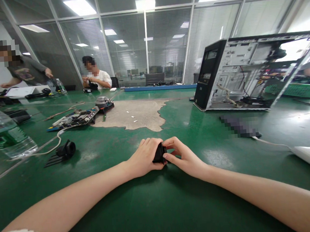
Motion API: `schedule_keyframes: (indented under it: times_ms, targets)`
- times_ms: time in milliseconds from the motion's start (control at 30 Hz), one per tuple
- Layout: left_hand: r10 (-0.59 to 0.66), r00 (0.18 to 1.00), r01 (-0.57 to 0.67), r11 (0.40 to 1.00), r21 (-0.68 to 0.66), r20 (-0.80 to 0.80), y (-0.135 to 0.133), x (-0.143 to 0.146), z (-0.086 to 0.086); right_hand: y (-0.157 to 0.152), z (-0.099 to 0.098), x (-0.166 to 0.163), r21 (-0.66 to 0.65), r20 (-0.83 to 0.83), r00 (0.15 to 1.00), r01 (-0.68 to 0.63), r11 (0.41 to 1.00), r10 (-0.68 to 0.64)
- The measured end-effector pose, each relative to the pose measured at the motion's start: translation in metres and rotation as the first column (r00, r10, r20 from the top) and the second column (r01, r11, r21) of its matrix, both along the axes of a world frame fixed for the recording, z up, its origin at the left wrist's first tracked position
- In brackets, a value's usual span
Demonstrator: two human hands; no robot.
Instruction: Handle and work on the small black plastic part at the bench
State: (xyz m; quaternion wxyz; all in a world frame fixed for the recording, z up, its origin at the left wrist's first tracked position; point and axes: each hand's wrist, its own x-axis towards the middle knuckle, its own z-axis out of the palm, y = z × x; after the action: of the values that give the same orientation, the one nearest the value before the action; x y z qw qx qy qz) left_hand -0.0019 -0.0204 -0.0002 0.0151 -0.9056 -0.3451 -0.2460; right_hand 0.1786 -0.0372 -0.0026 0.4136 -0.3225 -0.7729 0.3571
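Note:
Near the middle of the green table (119, 211), a small black box-like part (158, 154) is held between both hands. My left hand (144, 155) wraps round its left side, fingers over the top. On its right edge, my right hand (181, 153) pinches with thumb and fingertips. The part's exact kind is not clear, and much of it is hidden by the fingers. To the left lies a black clip-like piece (66, 148) with a round ring and thin prongs.
A circuit board (74, 118) with a cooler lies beyond my left hand, near a bare worn patch (133, 114). An opened computer case (237, 75) stands at the right. A water bottle (8, 134) is at the left. Two people sit or stand across the table.

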Motion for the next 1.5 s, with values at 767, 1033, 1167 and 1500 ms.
schedule_keyframes:
  times_ms: [767,1033,1167,1500]
  targets:
    - [-0.032,0.999,0.032,0.999,-0.016,0.040,-0.0051,0.0003,0.0055,0.0011,0.0013,-0.0001,-0.172,-0.032,0.999,-0.041,0.984,0.036]
    - [-0.040,0.998,0.041,0.999,-0.008,0.052,-0.0073,0.0005,0.0068,0.0000,0.0026,0.0005,-0.007,-0.046,0.999,0.017,1.000,-0.017]
    - [-0.051,0.998,0.052,0.999,-0.012,0.044,-0.0072,0.0007,0.0071,0.0018,0.0021,-0.0008,-0.172,-0.032,0.999,-0.006,0.985,0.000]
    - [-0.048,0.998,0.048,0.999,0.000,0.043,-0.0065,0.0009,0.0065,-0.0011,0.0033,0.0004,-0.003,-0.041,0.999,-0.008,1.000,0.008]
